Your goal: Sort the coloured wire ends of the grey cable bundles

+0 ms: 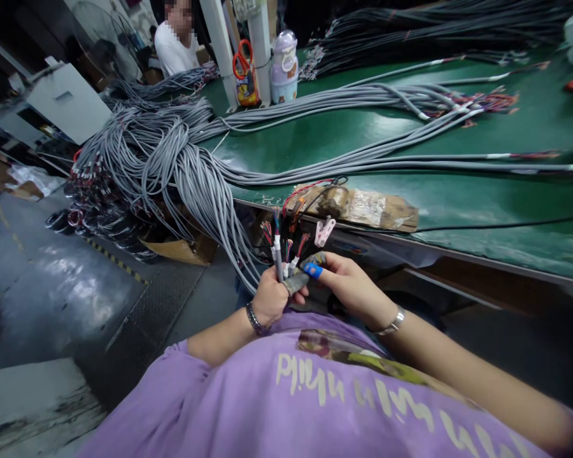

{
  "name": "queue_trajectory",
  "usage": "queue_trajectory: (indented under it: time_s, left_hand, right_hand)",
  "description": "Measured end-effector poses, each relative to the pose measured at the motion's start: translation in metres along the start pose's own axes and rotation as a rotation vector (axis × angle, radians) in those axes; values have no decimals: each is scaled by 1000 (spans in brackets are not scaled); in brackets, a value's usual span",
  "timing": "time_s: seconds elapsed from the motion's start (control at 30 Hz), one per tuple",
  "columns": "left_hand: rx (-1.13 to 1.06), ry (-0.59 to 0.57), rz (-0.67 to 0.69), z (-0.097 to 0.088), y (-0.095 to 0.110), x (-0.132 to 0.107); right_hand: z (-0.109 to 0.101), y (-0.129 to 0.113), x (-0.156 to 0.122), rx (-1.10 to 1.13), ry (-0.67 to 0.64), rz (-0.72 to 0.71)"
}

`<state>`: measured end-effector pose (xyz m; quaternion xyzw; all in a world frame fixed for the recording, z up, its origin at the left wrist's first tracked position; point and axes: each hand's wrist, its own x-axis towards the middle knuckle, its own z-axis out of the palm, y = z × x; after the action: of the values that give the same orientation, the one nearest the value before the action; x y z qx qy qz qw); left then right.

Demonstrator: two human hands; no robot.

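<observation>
My left hand (270, 299) is closed round several grey cables (279, 259), held upright just in front of my body. White bands ring the cables near their tops, and thin coloured wires (267, 233) fan out above. Close beside it, my right hand (347, 281) pinches at the right side of this group, with blue tape on one finger and grey wrapping on others. What lies between those fingertips is too small to make out. From the left hand's side, a thick bundle of grey cable (214, 184) rises to the bench.
A green bench (458, 197) carries long grey cables with bared ends. At its front edge lie a taped wooden board (396, 213) and a pink clip (323, 232). Scissors (242, 60) and a purple bottle (285, 67) stand behind. Another person (174, 48) is at the far left.
</observation>
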<state>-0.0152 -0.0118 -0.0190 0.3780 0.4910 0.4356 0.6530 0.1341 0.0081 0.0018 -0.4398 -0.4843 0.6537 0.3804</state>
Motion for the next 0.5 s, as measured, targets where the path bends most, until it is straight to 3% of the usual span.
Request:
queue_trajectory:
  time_s: [0.17,0.3,0.5]
  left_hand:
    - [6,-39,-22,-1,2,0]
    - [62,-150,-121,-4,2,-1]
    - [-71,10,-31,-4,4,-3]
  right_hand:
    - [3,-1,-4,118,-8,40]
    - [5,-1,-4,-3,-23,12]
    - [2,3,-3,-72,146,-12]
